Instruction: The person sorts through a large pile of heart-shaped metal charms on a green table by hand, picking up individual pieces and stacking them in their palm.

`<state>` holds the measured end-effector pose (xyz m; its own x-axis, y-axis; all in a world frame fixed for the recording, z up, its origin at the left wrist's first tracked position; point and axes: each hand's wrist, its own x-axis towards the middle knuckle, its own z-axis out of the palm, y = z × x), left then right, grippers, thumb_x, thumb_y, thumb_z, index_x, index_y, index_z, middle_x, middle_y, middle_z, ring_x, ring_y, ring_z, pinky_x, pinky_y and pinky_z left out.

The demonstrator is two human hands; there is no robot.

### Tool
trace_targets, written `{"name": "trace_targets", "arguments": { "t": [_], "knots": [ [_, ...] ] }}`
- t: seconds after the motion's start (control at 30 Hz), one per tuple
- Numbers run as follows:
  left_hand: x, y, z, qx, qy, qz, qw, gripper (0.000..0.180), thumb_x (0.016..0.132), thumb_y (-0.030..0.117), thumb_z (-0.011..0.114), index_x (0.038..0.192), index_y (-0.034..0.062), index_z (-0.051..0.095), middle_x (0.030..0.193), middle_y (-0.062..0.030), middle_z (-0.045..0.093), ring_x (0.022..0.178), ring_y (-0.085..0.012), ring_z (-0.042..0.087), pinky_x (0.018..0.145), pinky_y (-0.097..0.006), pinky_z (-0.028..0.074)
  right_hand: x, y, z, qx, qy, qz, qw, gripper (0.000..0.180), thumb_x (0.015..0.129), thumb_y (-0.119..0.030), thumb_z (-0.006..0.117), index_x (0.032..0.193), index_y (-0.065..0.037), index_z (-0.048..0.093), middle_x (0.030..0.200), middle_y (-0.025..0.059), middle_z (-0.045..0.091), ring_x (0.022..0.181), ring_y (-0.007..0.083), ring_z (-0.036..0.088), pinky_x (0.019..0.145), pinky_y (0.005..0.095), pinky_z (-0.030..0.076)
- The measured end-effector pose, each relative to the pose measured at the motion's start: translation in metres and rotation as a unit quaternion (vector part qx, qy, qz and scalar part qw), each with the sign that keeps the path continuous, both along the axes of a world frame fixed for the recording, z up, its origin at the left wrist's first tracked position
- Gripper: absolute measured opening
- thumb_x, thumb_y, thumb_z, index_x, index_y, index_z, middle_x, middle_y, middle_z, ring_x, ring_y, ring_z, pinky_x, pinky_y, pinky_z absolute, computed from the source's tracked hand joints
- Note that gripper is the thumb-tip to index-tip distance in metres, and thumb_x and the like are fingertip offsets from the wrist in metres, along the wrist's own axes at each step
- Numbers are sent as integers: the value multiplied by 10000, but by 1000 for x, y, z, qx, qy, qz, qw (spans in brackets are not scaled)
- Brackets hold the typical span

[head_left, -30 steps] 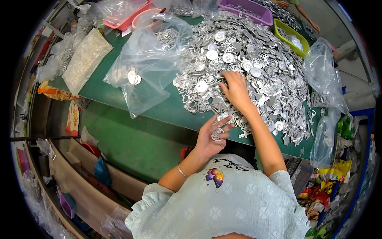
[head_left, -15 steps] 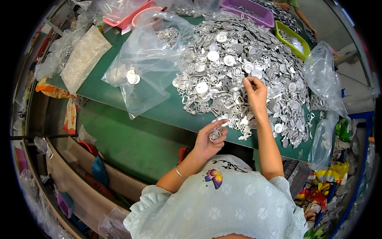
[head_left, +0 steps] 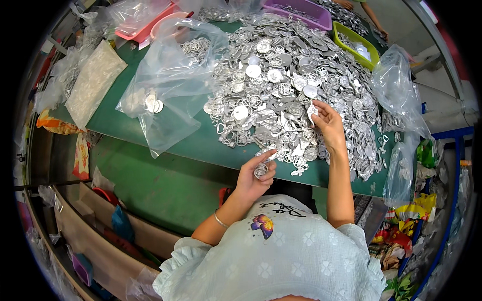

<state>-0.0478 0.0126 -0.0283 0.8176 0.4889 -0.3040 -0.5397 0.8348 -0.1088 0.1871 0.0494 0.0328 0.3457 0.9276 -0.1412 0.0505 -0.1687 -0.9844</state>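
A large heap of small silver metal pendants [head_left: 281,65] covers the green table [head_left: 186,143] ahead of me. My left hand [head_left: 255,178] is at the table's near edge, its fingers curled round an openwork silver pendant [head_left: 260,171] with the index finger stretched out. Over the right part of the heap, my right hand [head_left: 327,123] pinches a flat, pale silver pendant [head_left: 312,113] between thumb and fingers. The pinched piece is held up on edge, just above the others.
A clear plastic bag [head_left: 175,90] with a few round white discs [head_left: 153,104] lies left of the heap. Behind stand a pink basin [head_left: 145,30], a purple basin [head_left: 301,17] and a lime-green basin [head_left: 369,56]. Another person's arm [head_left: 371,16] shows at the far right.
My right hand has drawn slightly back from the heap, and a pale pendant now shows in its fingers. The left hand keeps its pendant. The whole view has shifted a little.
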Motion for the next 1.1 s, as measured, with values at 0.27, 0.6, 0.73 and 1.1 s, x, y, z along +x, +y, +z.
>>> {"name": "trace_targets", "arguments": {
  "t": [0.27, 0.6, 0.73, 1.1],
  "knots": [
    [13, 0, 38, -34, 136, 44, 989, 340, 883, 126, 493, 1200, 5, 462, 867, -97, 523, 693, -143, 502, 601, -217, 436, 22, -21, -10, 56, -151, -24, 987, 406, 794, 102, 488, 1189, 11, 519, 1055, 115, 574, 881, 130, 533, 724, 257, 455],
    [12, -4, -8, -16, -68, -4, 998, 236, 901, 155, 520, 1080, 1, 523, 767, -44, 451, 521, -70, 345, 436, -192, 284, -23, -10, -1, 79, -596, 50, 798, 337, 687, -170, 729, 963, -29, 597, 996, 116, 551, 960, 286, 477, 842, 397, 342],
    [11, -6, -11, -18, -88, -5, 996, 247, 913, 239, 522, 989, 5, 547, 774, -48, 460, 542, -75, 369, 422, -188, 279, -16, -10, -3, 55, -595, 54, 800, 353, 671, -194, 742, 950, -42, 588, 933, 92, 555, 941, 281, 481, 811, 404, 333],
    [25, -6, 29, -31, 152, 36, 987, 291, 926, 211, 490, 1123, -1, 516, 992, -94, 550, 748, -138, 490, 630, -240, 434, -22, 14, -8, 102, -595, 161, 781, 399, 730, 17, 590, 1121, -58, 563, 1137, 62, 547, 1019, 257, 473, 834, 367, 349]
  ]
}}
